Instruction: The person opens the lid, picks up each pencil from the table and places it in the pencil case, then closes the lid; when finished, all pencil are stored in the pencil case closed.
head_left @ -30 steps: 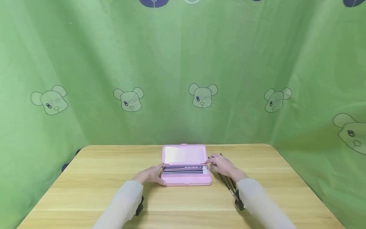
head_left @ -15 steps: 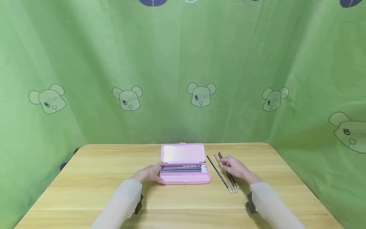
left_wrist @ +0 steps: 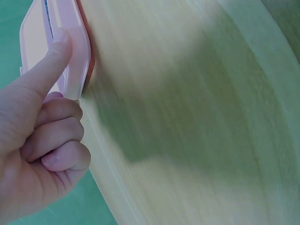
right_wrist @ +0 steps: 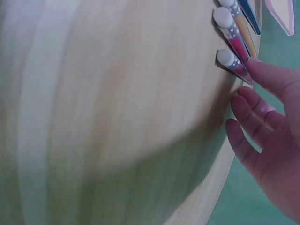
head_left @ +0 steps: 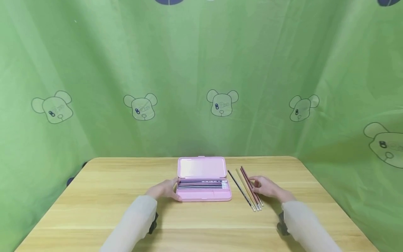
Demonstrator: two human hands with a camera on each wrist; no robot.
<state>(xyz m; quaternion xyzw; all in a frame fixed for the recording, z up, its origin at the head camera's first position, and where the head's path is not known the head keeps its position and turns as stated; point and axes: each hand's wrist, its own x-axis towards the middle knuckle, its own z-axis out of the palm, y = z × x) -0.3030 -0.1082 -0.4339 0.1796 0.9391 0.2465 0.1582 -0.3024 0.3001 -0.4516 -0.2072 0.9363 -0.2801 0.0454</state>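
A pink pencil case [head_left: 220, 195] lies with its lid up, several dark striped pencils [head_left: 201, 184] lined up inside. My left hand [head_left: 165, 190] holds its left end, the thumb over the front edge; in the left wrist view the other fingers curl beside it. To the right of the case, loose pencils lie slanted on the table: a black one [head_left: 240, 188], a yellow one [head_left: 241, 180] and red ones [head_left: 244, 172]. My right hand [head_left: 267, 187] is at the red pencils, fingertips right at the outer one, thumb and forefinger apart. White erasers [right_wrist: 223, 17] face the right wrist camera.
The wooden table [head_left: 94, 203] carries the case and the pencils. Behind and beside it hangs a green curtain [head_left: 182, 133] printed with bear heads. The table's far edge runs close behind the raised lid.
My right hand has drawn away from the case's right end, moving right across the loose pencils to the outer red one. The left hand has kept its place on the case.
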